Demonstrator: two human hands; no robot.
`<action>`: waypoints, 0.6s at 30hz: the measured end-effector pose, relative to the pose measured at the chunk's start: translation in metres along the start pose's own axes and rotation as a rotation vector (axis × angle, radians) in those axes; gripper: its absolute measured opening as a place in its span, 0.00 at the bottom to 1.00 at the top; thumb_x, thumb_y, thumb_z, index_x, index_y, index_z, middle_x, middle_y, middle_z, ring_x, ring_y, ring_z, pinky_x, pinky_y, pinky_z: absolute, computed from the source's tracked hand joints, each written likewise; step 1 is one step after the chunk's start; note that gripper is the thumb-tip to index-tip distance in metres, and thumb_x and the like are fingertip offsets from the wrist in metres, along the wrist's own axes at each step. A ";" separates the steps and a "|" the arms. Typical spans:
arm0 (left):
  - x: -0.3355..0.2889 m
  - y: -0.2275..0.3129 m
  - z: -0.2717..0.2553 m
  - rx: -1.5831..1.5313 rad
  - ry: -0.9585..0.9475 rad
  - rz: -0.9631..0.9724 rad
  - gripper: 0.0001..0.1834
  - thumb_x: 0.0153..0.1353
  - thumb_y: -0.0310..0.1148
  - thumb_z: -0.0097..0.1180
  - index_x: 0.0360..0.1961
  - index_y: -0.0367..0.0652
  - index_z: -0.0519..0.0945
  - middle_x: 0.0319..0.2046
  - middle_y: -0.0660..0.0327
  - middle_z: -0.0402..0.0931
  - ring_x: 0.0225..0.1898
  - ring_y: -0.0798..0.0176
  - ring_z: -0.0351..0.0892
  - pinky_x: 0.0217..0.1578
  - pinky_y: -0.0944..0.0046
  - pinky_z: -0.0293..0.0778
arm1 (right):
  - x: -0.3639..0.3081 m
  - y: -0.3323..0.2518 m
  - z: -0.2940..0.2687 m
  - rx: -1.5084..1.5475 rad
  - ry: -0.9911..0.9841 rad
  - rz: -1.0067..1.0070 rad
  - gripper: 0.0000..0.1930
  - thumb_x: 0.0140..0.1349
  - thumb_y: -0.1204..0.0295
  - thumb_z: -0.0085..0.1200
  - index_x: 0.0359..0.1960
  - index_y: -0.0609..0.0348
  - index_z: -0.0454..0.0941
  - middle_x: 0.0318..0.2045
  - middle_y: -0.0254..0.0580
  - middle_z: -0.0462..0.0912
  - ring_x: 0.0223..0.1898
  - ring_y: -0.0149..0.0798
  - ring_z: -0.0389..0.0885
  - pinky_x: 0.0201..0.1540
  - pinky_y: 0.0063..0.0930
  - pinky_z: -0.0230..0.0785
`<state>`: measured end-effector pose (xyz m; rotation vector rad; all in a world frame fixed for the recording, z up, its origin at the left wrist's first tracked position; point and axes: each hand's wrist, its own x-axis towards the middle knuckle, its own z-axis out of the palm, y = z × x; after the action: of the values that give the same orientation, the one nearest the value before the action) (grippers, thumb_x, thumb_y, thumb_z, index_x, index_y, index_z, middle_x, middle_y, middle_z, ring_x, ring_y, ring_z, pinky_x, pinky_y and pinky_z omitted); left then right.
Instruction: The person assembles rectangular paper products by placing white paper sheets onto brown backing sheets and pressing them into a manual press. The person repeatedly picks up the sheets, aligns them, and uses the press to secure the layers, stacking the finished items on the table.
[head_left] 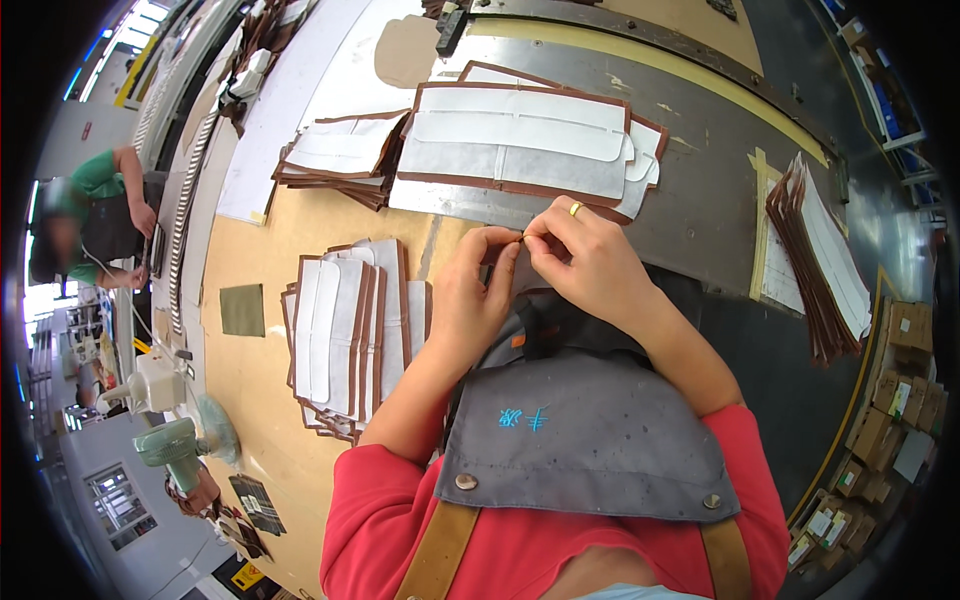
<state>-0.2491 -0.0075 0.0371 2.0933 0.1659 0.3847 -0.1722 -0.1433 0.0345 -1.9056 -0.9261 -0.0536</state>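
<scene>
Fingers (492, 238) pinched: left hand (473, 288) and gold-ringed right hand (588, 258) meet near dial centre; what they grip, I cannot tell. Brown-edged, rectangular white panels (520, 132) lie just beyond, at twelve o'clock.

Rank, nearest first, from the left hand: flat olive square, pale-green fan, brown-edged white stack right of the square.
1. Brown-edged white stack, left of the left hand.
2. Flat olive square, beyond the stack.
3. Pale-green fan, lower left.
</scene>
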 end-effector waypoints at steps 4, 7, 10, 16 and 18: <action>0.000 -0.009 0.004 0.012 0.050 0.091 0.05 0.57 0.22 0.54 0.35 0.35 0.75 0.29 0.56 0.77 0.30 0.62 0.79 0.31 0.67 0.72 | 0.002 -0.001 0.000 0.022 -0.011 0.014 0.04 0.52 0.77 0.53 0.25 0.62 0.70 0.23 0.42 0.72 0.23 0.44 0.74 0.26 0.34 0.68; -0.001 -0.012 0.006 0.017 0.062 0.054 0.04 0.57 0.22 0.53 0.34 0.35 0.75 0.29 0.57 0.78 0.31 0.66 0.78 0.33 0.69 0.72 | 0.002 0.001 0.001 0.003 -0.015 0.003 0.04 0.52 0.79 0.54 0.26 0.62 0.70 0.24 0.39 0.72 0.22 0.37 0.75 0.25 0.28 0.70; -0.001 -0.009 0.009 -0.009 0.094 0.017 0.03 0.56 0.22 0.53 0.33 0.36 0.74 0.27 0.55 0.77 0.30 0.61 0.78 0.30 0.65 0.72 | 0.001 -0.002 0.004 -0.051 0.008 -0.039 0.04 0.51 0.80 0.54 0.26 0.62 0.70 0.24 0.38 0.73 0.21 0.34 0.76 0.25 0.24 0.71; 0.001 -0.003 0.011 -0.244 0.094 -0.152 0.04 0.59 0.24 0.52 0.34 0.34 0.74 0.28 0.58 0.78 0.30 0.68 0.77 0.32 0.68 0.72 | 0.003 0.002 0.006 -0.026 0.043 -0.018 0.05 0.51 0.80 0.54 0.25 0.62 0.70 0.23 0.38 0.72 0.21 0.32 0.76 0.24 0.23 0.71; 0.001 -0.006 0.009 -0.301 0.089 -0.139 0.05 0.60 0.25 0.52 0.34 0.34 0.75 0.29 0.58 0.78 0.30 0.69 0.77 0.33 0.70 0.72 | 0.004 0.002 0.006 0.015 0.044 0.009 0.05 0.51 0.79 0.54 0.24 0.62 0.70 0.23 0.39 0.72 0.21 0.35 0.75 0.24 0.26 0.70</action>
<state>-0.2447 -0.0107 0.0276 1.7586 0.2867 0.3924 -0.1701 -0.1371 0.0310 -1.8873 -0.8860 -0.0824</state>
